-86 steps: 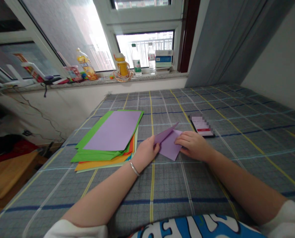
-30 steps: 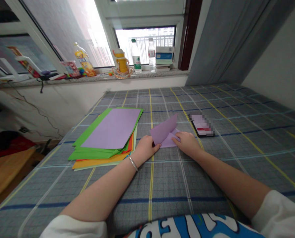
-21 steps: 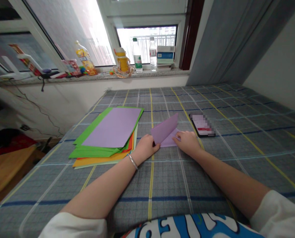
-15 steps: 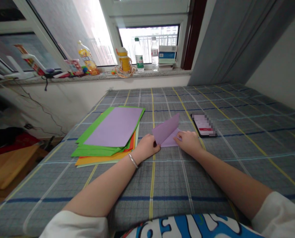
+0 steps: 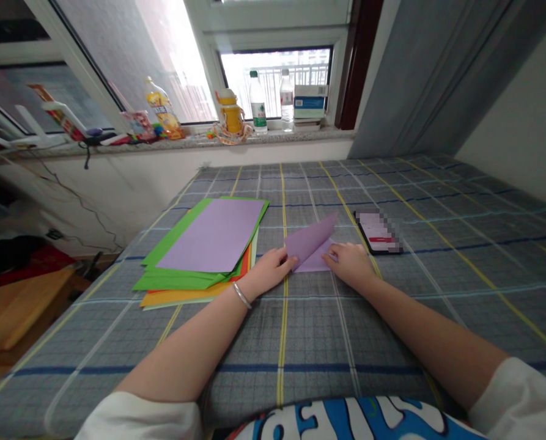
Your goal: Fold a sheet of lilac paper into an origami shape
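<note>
A folded sheet of purple paper (image 5: 310,242) lies on the plaid cloth in front of me, one flap standing up at a slant. My left hand (image 5: 275,267) is closed at the paper's left edge, with its thumb at the lower left corner and its other fingers partly hidden by the flap. On the opposite side, my right hand (image 5: 350,261) pinches the right edge of the lower layer, fingers curled. To the left of my hands rests a stack of coloured sheets (image 5: 213,235), purple on top, with green, orange and yellow beneath.
A phone (image 5: 377,232) lies on the plaid cloth (image 5: 392,379) right of my right hand. Along the windowsill stand a yellow flask (image 5: 231,115), two clear bottles (image 5: 257,104), an orange drink bottle (image 5: 162,110) and some boxes (image 5: 309,102). A wooden piece of furniture (image 5: 20,299) is at lower left.
The raised flap has tipped lower and slightly to the right. My left hand has shifted a little, its thumb now nearer the flap's edge. My right hand stays nearly still.
</note>
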A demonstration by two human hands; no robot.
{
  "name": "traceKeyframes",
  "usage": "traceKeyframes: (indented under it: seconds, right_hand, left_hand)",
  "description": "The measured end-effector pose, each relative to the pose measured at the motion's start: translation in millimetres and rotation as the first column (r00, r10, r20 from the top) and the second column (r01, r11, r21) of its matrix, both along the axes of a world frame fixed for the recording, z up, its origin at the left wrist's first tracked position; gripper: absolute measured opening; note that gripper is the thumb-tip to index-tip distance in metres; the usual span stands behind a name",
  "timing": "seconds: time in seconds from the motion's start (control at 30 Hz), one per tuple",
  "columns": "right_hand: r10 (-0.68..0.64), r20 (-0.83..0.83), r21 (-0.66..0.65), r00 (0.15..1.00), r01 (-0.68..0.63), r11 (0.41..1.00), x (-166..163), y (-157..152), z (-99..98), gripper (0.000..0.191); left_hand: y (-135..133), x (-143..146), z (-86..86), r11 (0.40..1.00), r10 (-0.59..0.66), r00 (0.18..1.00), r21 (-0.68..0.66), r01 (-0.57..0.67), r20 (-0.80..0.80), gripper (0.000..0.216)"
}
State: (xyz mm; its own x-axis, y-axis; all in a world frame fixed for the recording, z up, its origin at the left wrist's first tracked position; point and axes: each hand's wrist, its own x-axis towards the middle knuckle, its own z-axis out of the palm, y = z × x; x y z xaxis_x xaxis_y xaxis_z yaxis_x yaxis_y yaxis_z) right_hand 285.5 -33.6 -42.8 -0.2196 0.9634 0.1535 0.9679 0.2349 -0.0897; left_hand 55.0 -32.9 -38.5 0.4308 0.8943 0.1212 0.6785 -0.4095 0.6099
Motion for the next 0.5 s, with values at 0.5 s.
traceKeyframes:
  seconds: [0.5]
  right_hand:
    - [0.010, -0.106, 0.009, 0.994, -0.009, 1.000, 15.3, 0.7, -6.1, 0.027]
  left_hand:
    - [-9.0, 7.8, -3.4, 0.994, 0.040, 0.999, -0.103, -0.037, 0.031, 0.024]
